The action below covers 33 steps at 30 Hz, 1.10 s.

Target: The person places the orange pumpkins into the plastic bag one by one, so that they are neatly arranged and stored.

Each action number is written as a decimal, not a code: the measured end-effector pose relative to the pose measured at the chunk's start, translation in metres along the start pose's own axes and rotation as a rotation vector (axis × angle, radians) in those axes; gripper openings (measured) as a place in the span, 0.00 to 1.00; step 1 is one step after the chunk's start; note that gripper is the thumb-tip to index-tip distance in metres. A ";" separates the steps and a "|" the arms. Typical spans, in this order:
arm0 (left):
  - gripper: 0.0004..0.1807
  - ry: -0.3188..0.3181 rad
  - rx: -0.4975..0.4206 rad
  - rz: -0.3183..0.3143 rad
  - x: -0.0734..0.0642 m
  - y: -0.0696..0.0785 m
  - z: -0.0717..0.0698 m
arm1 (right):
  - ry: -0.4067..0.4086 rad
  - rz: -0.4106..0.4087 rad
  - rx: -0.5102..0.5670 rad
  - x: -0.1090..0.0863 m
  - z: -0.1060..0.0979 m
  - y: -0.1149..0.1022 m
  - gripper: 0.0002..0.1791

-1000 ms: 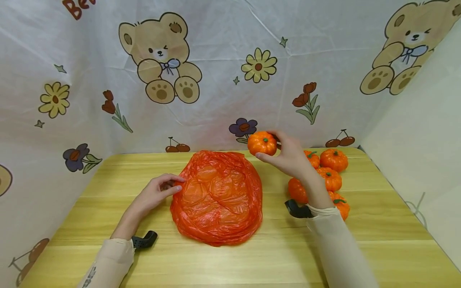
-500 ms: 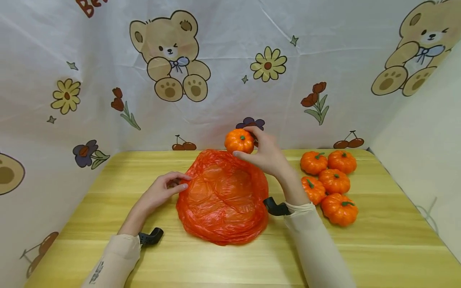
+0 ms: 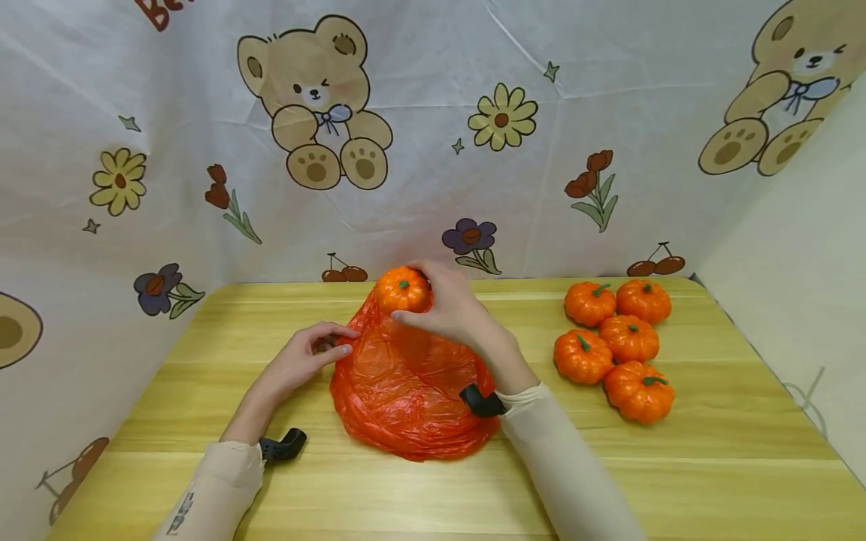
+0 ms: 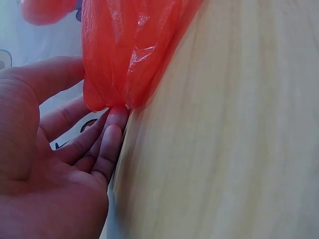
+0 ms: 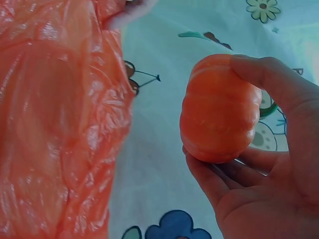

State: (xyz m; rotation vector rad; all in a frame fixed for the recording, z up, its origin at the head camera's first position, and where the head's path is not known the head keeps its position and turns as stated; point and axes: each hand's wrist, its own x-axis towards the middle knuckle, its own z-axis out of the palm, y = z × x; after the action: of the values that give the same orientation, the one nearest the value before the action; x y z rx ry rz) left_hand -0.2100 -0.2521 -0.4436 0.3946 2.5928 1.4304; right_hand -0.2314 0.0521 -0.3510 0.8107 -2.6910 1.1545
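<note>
A thin red plastic bag (image 3: 406,406) sits mid-table, its mouth spread upward. My left hand (image 3: 307,361) is at the bag's left rim, thumb and index finger pinching the film. In the left wrist view, the bag film (image 4: 129,55) covers the thumb and index tips, while the other fingers curl below it. My right hand (image 3: 449,304) grips a small orange pumpkin (image 3: 402,290) with a green stem, raised over the bag's far rim. From the right wrist view, the thumb presses one side of the pumpkin (image 5: 217,112) and fingers support it from below.
Several more pumpkins (image 3: 631,340) sit in a cluster at the right of the wooden table (image 3: 582,488). Behind stands a white cloth backdrop (image 3: 419,83) printed with bears and flowers. Each wrist wears a black camera mount (image 3: 284,445).
My right hand has carried the pumpkin leftward, from beside the bag to over its far rim, and slightly lower in the last half second. The left hand stays at the bag's rim.
</note>
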 end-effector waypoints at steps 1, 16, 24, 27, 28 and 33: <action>0.17 -0.001 -0.003 0.000 0.000 0.000 0.000 | -0.007 0.001 -0.002 0.000 0.002 0.000 0.40; 0.16 -0.005 -0.011 0.006 0.000 0.000 -0.001 | -0.146 0.057 -0.013 0.001 0.041 0.006 0.45; 0.17 0.007 0.019 0.010 0.000 0.004 -0.003 | -0.203 0.038 -0.013 -0.001 0.056 0.007 0.44; 0.17 0.001 0.016 0.019 0.000 0.004 -0.003 | -0.228 0.034 -0.039 -0.002 0.061 0.007 0.44; 0.17 -0.004 0.013 0.023 0.000 0.003 -0.003 | -0.237 0.033 -0.048 -0.003 0.063 0.007 0.44; 0.17 -0.007 0.008 0.029 0.001 0.000 -0.001 | -0.286 0.023 -0.086 -0.005 0.070 0.007 0.44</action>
State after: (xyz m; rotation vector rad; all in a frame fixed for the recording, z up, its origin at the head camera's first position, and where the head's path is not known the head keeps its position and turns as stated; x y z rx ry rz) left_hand -0.2109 -0.2527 -0.4425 0.4384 2.5985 1.4262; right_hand -0.2227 0.0092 -0.4066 1.0029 -2.9604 0.9847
